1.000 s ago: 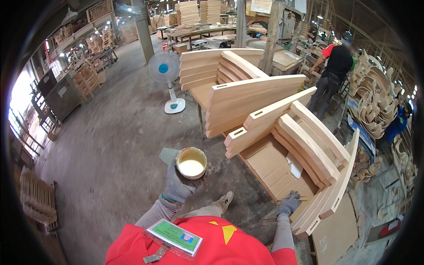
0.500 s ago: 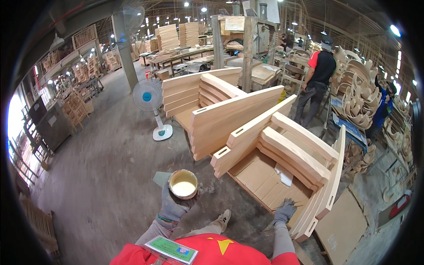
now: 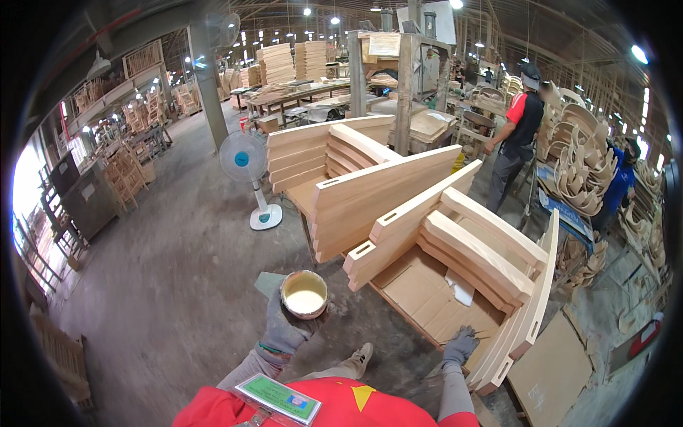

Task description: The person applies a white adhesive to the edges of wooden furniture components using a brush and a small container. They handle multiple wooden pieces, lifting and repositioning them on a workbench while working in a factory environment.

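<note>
My left hand (image 3: 286, 331), in a grey glove, is wrapped round a small round pot (image 3: 306, 315) of pale cream liquid and holds it over the floor. A flat grey-green piece (image 3: 269, 284) shows behind that hand; whether the hand grips it, I cannot tell. My right hand (image 3: 461, 346), also gloved, lies fingers forward on the cardboard (image 3: 405, 281) covering the bench, beside a few thin dark sticks (image 3: 482, 335). Around it are stacked curved wooden rails (image 3: 477, 260) and slotted wooden posts (image 3: 530, 313). A white scrap (image 3: 460, 288) lies on the cardboard.
More wooden boards (image 3: 377, 192) stand on the bench ahead. A white pedestal fan (image 3: 245, 167) stands on the floor to the left. Co-workers (image 3: 519, 132) are at the right near piled curved wooden parts (image 3: 576, 153). A cardboard sheet (image 3: 551, 370) leans at lower right.
The view has shifted slightly. My left hand still holds the pot, and my right hand stays on the cardboard. The co-worker in black and red has turned somewhat and extended an arm.
</note>
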Action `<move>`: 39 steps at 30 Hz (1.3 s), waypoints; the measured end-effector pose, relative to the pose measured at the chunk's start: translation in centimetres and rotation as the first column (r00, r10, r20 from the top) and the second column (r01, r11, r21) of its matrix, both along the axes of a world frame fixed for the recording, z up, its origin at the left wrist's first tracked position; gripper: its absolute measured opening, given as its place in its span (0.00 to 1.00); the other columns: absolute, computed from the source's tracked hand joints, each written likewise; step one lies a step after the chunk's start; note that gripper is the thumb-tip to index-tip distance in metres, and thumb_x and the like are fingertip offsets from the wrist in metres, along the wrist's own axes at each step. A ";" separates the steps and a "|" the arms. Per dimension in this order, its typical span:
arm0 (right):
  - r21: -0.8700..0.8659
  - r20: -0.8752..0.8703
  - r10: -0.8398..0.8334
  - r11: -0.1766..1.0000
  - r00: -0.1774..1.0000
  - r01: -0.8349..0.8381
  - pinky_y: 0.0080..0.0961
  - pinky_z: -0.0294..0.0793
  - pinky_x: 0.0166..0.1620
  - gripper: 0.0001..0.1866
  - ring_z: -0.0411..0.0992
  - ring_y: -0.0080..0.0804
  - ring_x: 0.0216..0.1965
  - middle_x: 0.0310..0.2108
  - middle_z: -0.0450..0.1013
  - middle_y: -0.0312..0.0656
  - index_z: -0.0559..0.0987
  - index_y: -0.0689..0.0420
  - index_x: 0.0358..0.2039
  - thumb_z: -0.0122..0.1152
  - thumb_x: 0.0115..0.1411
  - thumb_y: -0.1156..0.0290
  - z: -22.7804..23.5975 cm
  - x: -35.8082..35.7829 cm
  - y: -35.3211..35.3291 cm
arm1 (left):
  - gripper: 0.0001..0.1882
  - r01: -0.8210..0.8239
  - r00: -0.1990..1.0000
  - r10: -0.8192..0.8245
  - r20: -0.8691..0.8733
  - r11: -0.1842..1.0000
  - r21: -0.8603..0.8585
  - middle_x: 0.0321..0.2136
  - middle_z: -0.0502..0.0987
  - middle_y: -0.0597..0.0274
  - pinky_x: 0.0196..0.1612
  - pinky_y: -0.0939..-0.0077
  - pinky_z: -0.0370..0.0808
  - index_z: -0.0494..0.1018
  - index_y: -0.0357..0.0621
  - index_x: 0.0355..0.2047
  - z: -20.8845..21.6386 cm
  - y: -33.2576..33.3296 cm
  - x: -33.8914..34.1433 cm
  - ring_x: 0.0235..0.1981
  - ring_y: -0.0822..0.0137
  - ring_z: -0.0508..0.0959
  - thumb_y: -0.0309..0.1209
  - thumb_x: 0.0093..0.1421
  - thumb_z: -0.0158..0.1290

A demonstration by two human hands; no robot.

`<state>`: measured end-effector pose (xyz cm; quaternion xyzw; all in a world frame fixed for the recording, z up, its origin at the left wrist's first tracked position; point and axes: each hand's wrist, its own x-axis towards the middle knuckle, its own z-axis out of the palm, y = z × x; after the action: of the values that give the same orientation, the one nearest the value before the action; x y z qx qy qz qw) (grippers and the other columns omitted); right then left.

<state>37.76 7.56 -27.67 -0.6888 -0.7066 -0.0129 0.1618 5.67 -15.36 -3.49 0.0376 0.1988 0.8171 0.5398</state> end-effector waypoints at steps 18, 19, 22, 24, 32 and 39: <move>-0.144 0.039 -0.010 0.989 0.999 0.016 0.46 0.46 0.59 0.17 0.55 0.40 0.58 0.55 0.60 0.40 0.67 0.52 0.49 0.38 0.60 0.64 1.5 -0.3 0.1 | 0.24 -0.037 0.998 0.038 0.041 0.999 -0.020 0.41 0.70 0.52 0.45 0.55 0.68 0.65 0.44 0.45 -1.5 -0.1 -1.1 0.42 0.51 0.70 0.49 0.58 0.38; -0.145 0.043 -0.001 0.989 0.999 0.008 0.46 0.45 0.59 0.17 0.55 0.41 0.58 0.55 0.60 0.41 0.67 0.52 0.49 0.39 0.60 0.64 1.5 -0.4 0.1 | 0.24 -0.051 0.998 0.052 0.022 0.998 -0.026 0.41 0.70 0.52 0.45 0.55 0.68 0.64 0.44 0.45 -1.7 -0.1 -1.1 0.42 0.51 0.70 0.49 0.58 0.38; -0.116 0.064 -0.011 0.993 0.998 0.019 0.47 0.45 0.59 0.17 0.55 0.41 0.58 0.55 0.60 0.41 0.67 0.51 0.48 0.39 0.59 0.65 1.0 0.2 0.4 | 0.25 -0.038 0.999 0.038 0.009 0.999 -0.025 0.41 0.70 0.51 0.45 0.55 0.69 0.64 0.43 0.46 -1.8 0.4 -0.8 0.42 0.50 0.70 0.50 0.57 0.39; -0.065 0.075 -0.019 0.998 0.997 0.024 0.47 0.44 0.59 0.17 0.55 0.42 0.58 0.55 0.60 0.41 0.67 0.51 0.48 0.40 0.59 0.65 0.5 0.4 0.5 | 0.26 -0.004 0.999 0.004 0.045 1.000 -0.015 0.41 0.70 0.51 0.45 0.55 0.69 0.64 0.43 0.46 -1.5 0.5 -0.4 0.42 0.50 0.70 0.50 0.57 0.40; -0.123 0.081 -0.011 0.992 0.997 0.021 0.48 0.43 0.59 0.18 0.55 0.41 0.58 0.56 0.60 0.41 0.66 0.51 0.50 0.40 0.59 0.63 0.8 -0.1 0.1 | 0.23 -0.009 0.997 0.013 0.077 0.999 -0.048 0.40 0.71 0.53 0.45 0.56 0.69 0.65 0.45 0.45 -0.4 0.0 0.0 0.42 0.52 0.71 0.48 0.58 0.40; -0.134 0.079 -0.032 0.990 0.996 0.042 0.44 0.45 0.60 0.18 0.55 0.39 0.59 0.56 0.59 0.40 0.67 0.50 0.49 0.39 0.60 0.63 1.0 -0.4 0.2 | 0.21 -0.028 0.996 0.027 -0.080 0.999 -0.017 0.41 0.70 0.55 0.45 0.55 0.68 0.65 0.47 0.45 -3.0 -0.4 -1.4 0.42 0.54 0.70 0.47 0.58 0.39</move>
<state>37.36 7.74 -26.66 -0.7103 -0.6985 0.0056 0.0871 4.31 -15.78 -6.48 0.0625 0.2282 0.8204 0.5206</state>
